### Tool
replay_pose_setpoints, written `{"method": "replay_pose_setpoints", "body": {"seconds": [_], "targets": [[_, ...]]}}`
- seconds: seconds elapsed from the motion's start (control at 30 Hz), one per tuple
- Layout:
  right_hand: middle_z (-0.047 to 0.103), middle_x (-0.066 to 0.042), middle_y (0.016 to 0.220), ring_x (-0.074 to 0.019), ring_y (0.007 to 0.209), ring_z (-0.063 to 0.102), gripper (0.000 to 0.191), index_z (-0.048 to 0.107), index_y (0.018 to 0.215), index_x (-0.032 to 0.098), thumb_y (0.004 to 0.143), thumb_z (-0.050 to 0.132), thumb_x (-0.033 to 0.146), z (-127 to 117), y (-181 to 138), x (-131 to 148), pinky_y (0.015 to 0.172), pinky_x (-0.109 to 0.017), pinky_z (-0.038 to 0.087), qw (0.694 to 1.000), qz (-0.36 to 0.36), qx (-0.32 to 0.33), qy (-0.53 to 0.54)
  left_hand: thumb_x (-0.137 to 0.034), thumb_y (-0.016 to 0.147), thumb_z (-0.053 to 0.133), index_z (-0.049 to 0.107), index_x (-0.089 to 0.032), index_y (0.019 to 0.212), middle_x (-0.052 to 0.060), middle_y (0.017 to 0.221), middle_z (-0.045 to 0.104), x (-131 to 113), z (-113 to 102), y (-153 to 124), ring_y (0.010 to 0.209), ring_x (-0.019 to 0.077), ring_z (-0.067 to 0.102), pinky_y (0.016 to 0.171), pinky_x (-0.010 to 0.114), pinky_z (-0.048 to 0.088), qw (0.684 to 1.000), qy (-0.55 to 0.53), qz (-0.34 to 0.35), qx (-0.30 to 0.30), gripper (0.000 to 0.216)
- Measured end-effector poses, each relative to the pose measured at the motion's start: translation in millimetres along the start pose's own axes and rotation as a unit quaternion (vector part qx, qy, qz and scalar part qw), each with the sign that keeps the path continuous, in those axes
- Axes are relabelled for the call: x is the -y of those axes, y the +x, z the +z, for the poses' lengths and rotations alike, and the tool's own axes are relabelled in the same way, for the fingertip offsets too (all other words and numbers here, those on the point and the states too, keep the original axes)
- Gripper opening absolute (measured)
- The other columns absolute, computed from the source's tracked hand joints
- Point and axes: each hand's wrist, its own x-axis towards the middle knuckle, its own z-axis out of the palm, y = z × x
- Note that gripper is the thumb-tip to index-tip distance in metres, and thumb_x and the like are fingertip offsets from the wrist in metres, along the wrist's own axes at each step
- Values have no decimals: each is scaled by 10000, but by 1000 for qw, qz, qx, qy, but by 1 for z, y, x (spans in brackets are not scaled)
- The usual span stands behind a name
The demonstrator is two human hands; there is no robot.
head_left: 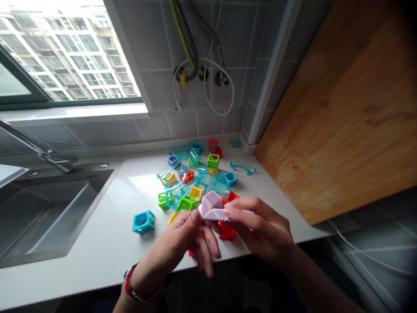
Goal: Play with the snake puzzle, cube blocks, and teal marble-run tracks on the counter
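- A lilac faceted plastic toy [212, 201], made of wedge-like segments with pale seams, is held up between both hands, over the near edge of the counter.
- The left hand [184, 234] grips its left end, thumb tip pressed against it — the other fingers hang loosely curled below.
- The right hand [267, 228] holds its right end in a narrow pinch, thumb and fingers closed on the segments.
- A red beaded bracelet [129, 284] circles the left wrist.
- Just behind the toy lie a yellow plastic open-sided block [196, 193] and a green plastic open-sided block [187, 203]; a curved red plastic piece [228, 231] shows beneath the hands.
- Farther back, translucent teal plastic track pieces [243, 167] lie scattered among more coloured blocks.
- A blue plastic cube with a round opening [142, 222] sits apart, left of the pile.
- All of these rest on a white countertop [112, 217] — a stainless-steel sink [73, 243] is set in at left, and a brown wooden panel [329, 113] stands at right.
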Motion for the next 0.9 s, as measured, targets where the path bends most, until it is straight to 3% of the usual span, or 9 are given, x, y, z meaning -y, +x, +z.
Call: {"method": "replay_pose_setpoints", "body": {"seconds": [0.1, 0.2, 0.3, 0.43, 0.63, 0.8, 0.9], "targets": [[661, -105, 1208, -201, 1089, 693, 543, 666, 1326, 217, 864, 637, -66, 8, -5, -6, 934, -298, 596, 1000, -9, 5, -7, -585, 914, 660, 685, -89, 917, 98, 592, 713, -1, 7, 6, 457, 178, 691, 409, 188, 513, 996, -38, 36, -75, 497], [643, -114, 1222, -200, 1078, 689, 522, 675, 1305, 214, 863, 635, -61, 11, -7, -16, 917, -301, 601, 1000, -16, 20, -8, -405, 910, 735, 681, -108, 969, 98, 701, 754, -4, 7, 10, 538, 177, 719, 472, 210, 573, 990, -49, 63, -115, 308], [646, -118, 1226, -210, 1108, 681, 499, 670, 1305, 217, 885, 612, -47, 9, -9, -23, 928, -321, 603, 999, -15, 40, 3, -478, 893, 738, 684, -104, 961, 121, 801, 768, -1, -2, 11, 575, 189, 731, 466, 227, 589, 991, -65, 70, -94, 384], [653, -120, 1230, -227, 1153, 661, 392, 696, 1225, 212, 912, 598, -2, 3, -9, -27, 961, -352, 594, 995, -28, 95, 6, -697, 842, 671, 690, -100, 1054, 133, 813, 755, 7, -12, 14, 561, 211, 719, 391, 243, 562, 993, -104, 51, -9, 634], [599, -150, 1317, -259, 1236, 626, 437, 638, 1303, 201, 897, 583, 48, 1, -1, -23, 1033, -395, 574, 987, 19, 161, -3, -416, 943, 691, 693, -145, 1067, 43, 735, 695, 6, -5, 19, 591, 143, 692, 458, 188, 584, 992, -83, 53, -79, 298], [669, -128, 1175, -258, 1134, 662, 367, 583, 1308, 198, 949, 624, 132, 7, 1, -27, 991, -400, 588, 992, 48, 97, -61, -326, 891, 762, 705, -152, 1134, 71, 967, 692, 4, 4, 20, 825, 177, 715, 525, 236, 657, 982, -152, 65, -87, 304], [671, -120, 1150, -256, 1088, 667, 344, 583, 1302, 211, 970, 588, 116, 10, -5, -36, 953, -400, 590, 988, 52, 106, -95, -251, 849, 801, 703, -153, 1118, 54, 1007, 669, 7, 11, 23, 830, 163, 716, 551, 248, 676, 973, -193, 68, -102, 303]]}}
